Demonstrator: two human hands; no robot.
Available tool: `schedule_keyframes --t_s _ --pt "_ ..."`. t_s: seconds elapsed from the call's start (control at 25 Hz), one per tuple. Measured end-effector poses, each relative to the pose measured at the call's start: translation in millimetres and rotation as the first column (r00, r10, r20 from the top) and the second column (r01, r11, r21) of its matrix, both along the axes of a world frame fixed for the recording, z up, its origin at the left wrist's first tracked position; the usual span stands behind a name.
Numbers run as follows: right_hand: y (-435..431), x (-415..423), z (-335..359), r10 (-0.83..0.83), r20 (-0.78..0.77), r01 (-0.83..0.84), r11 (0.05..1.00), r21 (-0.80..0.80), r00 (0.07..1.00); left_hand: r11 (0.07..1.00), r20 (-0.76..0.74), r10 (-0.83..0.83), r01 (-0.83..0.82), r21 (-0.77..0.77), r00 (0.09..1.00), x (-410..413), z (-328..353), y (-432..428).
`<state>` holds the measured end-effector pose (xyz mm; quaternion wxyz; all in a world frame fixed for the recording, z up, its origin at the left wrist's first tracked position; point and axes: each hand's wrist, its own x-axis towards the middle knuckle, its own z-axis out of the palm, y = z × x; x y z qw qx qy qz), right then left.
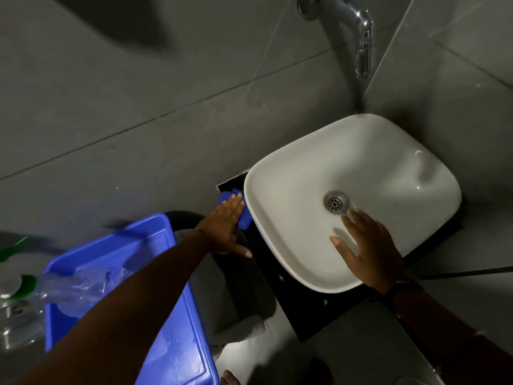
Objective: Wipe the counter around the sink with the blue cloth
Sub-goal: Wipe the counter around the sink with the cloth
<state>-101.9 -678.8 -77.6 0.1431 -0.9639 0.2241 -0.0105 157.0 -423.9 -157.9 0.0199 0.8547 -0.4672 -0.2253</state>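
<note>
While our left hand (226, 226) lies flat with its fingers stretched out, pressing the blue cloth (242, 215) down on the black table (266, 270) just beside the left rim of the white sink (280, 173), we judge that the wiping itself is under way, on the narrow strip between the basin and the tiled wall. Most of the cloth is hidden under the palm; blue shows only past the fingertips and along the side next to the basin. What shows suggests it is bunched into a strip whose long axis runs along the sink's edge, pointing from near us toward the back corner of the black surface.

Our right hand (366, 245) hangs open over the bowl, fingers spread near the drain (336, 202), holding nothing; whether it touches the porcelain we cannot tell.

Next we would need to keep the palm's pressure on the cloth and slide it along that strip, then carry it round to the front of the black surface, which looks not yet reached. A blue tray (111, 245) with clear plastic bottles (63, 290) sits near our left forearm, so the elbow wants watching.
</note>
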Motion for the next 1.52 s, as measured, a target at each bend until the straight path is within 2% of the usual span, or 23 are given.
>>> schedule_keyframes --t_s 0.16,0.32,0.64,0.76,0.88,1.0,1.08,1.16,1.24,1.32,1.4,1.44,1.52 --pt "0.0 0.2 -2.4 -0.014 -0.037 0.014 1.0 -0.006 0.999 0.999 -0.022 0.036 -0.035 0.013 0.999 43.8 2.1 -20.9" --pt "2.3 -1.5 -1.9 -0.035 -0.026 0.035 0.999 -0.011 0.999 0.999 -0.051 0.045 -0.046 -0.014 0.998 21.7 -4.5 -17.3" --pt "0.5 -3.6 -1.4 -0.008 0.004 0.008 1.0 0.014 1.0 0.97 -0.137 0.198 -0.214 -0.113 0.971 -151.1 -14.6 4.9" --pt "-1.1 -4.7 -3.5 -0.003 0.019 0.003 1.0 -0.018 1.0 0.963 -0.156 0.228 -0.246 -0.108 0.961 -222.5 -11.9 0.7" --pt "0.1 -6.7 -1.4 0.011 0.074 -0.01 1.0 -0.021 0.997 0.958 -0.238 0.259 -0.28 -0.061 0.936 -293.3 -3.7 -23.9" --pt "2.6 -15.7 10.8 0.089 0.105 -0.092 0.995 0.026 0.99 0.935 -0.266 0.347 -0.355 0.021 0.899 -321.1 15.6 -49.5" --pt "10.1 -38.1 14.8 0.239 0.184 -0.244 0.97 0.005 0.953 0.935 -0.219 0.352 -0.354 0.027 0.91 -317.6 28.9 -49.5" --pt "17.6 -79.3 9.3 0.331 0.283 -0.345 0.939 0.0 0.9 0.942 -0.169 0.32 -0.332 -0.048 0.932 -316.1 41.2 -30.9" --pt "33.6 -123.2 -10.3 0.33 0.334 -0.368 0.928 0.054 0.883 0.856 -0.026 0.437 -0.424 -0.294 0.899 -318.3 50.1 1.9" --pt "54.7 -141.9 -33.4 0.36 0.246 -0.386 0.92 0.063 0.9 0.696 0.055 0.601 -0.489 -0.526 0.797 -303.1 65.2 18.5" --pt "80.1 -131.2 -50.5 0.402 0.056 -0.405 0.913 0.046 0.914 0.601 0.049 0.67 -0.503 -0.62 0.741 -269.2 89.8 2.3" --pt "93.3 -121.1 -58.3 0.415 -0.009 -0.414 0.909 0.057 0.91 0.599 0.04 0.676 -0.517 -0.611 0.736 -251.6 101.5 -16.7" --pt "114.0 -99.2 -65.0 0.431 -0.098 -0.427 0.902 0.058 0.897 0.679 0.022 0.629 -0.535 -0.502 0.777 -222.8 115.7 -65.4"
